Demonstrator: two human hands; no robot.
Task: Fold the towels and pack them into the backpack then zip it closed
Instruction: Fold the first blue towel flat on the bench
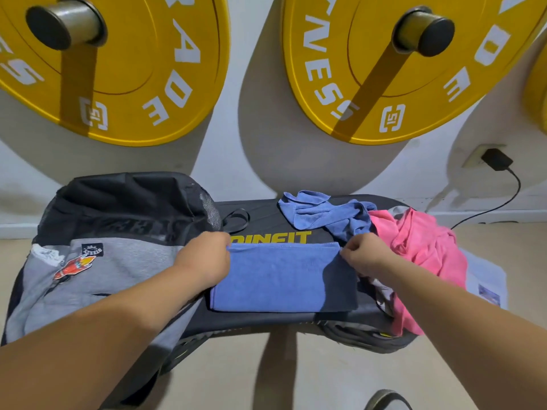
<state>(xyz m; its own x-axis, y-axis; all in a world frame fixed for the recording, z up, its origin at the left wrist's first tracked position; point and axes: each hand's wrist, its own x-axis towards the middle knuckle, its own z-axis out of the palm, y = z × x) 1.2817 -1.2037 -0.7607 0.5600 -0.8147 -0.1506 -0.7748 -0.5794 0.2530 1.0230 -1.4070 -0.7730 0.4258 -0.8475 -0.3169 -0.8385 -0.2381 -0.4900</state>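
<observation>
The folded blue towel (281, 276) lies flat on the dark counter (266, 321), just to the right of the backpack (118, 232), its left edge touching the bag's grey side. The fold looks about half made. To do it well, the two far corners should be held level and lined up with the layer beneath, then the fabric smoothed from the crease outward so no air bulges. A tidy, flat packet will slide into the backpack more easily.

The left hand (204, 258) reaches across the backpack's right side, knuckles up, with its fingers curled round the towel's far corner on the backpack side. The right hand (367, 255) pinches the opposite far corner between thumb and curled fingers — both forearms stretch forward and slightly inward, wrists low over the counter.

Farther from the backpack, a loose blue towel (319, 211) sits crumpled toward the wall, and a pink towel (420, 250) is heaped at the end farthest from the bag — both unfolded. I cannot tell whether the backpack's zip is open.
</observation>
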